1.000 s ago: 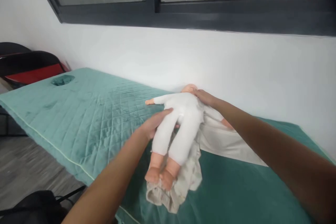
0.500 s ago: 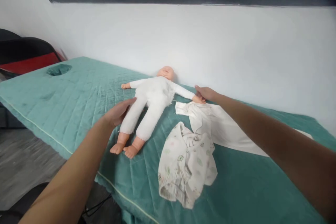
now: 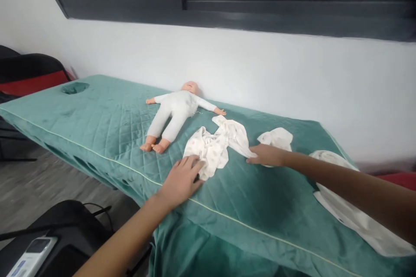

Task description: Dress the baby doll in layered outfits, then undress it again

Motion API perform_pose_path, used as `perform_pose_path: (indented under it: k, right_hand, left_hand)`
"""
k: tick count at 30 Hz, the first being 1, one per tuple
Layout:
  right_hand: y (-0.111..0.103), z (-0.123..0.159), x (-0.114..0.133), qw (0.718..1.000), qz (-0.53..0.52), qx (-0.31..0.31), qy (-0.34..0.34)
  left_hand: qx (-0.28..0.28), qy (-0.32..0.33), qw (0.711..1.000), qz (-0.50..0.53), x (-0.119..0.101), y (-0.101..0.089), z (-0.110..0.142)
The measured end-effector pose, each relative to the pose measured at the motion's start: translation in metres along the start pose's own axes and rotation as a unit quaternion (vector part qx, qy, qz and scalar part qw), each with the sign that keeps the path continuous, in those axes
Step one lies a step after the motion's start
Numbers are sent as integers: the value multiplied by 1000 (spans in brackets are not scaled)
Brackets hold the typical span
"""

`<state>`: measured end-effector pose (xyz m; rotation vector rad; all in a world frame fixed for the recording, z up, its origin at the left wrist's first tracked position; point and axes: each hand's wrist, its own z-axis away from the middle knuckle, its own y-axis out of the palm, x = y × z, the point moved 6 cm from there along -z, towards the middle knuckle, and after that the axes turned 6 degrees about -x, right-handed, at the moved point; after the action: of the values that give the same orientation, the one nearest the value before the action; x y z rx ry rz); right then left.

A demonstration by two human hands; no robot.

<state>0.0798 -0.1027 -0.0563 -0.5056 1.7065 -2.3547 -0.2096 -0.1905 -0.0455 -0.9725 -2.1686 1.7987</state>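
A baby doll [image 3: 173, 112] in a white bodysuit lies on its back on a teal quilted bed [image 3: 97, 117], head toward the wall. Just right of it lies a crumpled patterned white baby garment [image 3: 216, 145]. My left hand [image 3: 182, 179] rests flat on the garment's near edge, fingers spread. My right hand [image 3: 266, 155] lies with fingers stretched on the garment's right end, beside a small white cloth [image 3: 276, 137]. Neither hand touches the doll.
A larger white cloth [image 3: 354, 212] drapes over the bed's right end under my right forearm. The bed stands against a white wall below a dark-framed window. Black and red chairs [image 3: 29, 73] stand at far left. A black bag with a white device [image 3: 32, 255] lies on the floor.
Both hands let go of the doll, which now lies flat farther away. They moved to the patterned garment, and the view pulled back from the bed.
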Motion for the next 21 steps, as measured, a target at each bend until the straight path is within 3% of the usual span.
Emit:
perform_pose_path:
  k: [3, 5, 9, 11, 14, 16, 19, 21]
  right_hand:
    - [2, 41, 25, 994, -84, 64, -34]
    - [-10, 65, 31, 982, -166, 77, -36]
    - [-54, 102, 22, 938, -347, 5, 10]
    - [-80, 115, 17, 895, -441, -65, 4]
    - [-117, 128, 18, 810, -562, -164, -43]
    - [-137, 132, 25, 754, -620, -198, -86]
    - [-158, 132, 44, 687, -675, -218, -158]
    - [-164, 128, 54, 645, -701, -231, -196]
  left_hand:
    - [-3, -21, 997, -69, 6, -1, -7]
    - [-8, -47, 997, -53, 8, -13, -17]
    - [-98, -136, 982, 93, -6, -72, -40]
    - [-163, -190, 957, 148, -24, -112, -49]
    - [-180, -161, 930, 278, -76, -164, -67]
    - [-195, -141, 901, 361, -111, -191, -78]
    - [-206, -105, 860, 456, -154, -214, -94]
    - [-202, -90, 838, 498, -172, -217, -104]
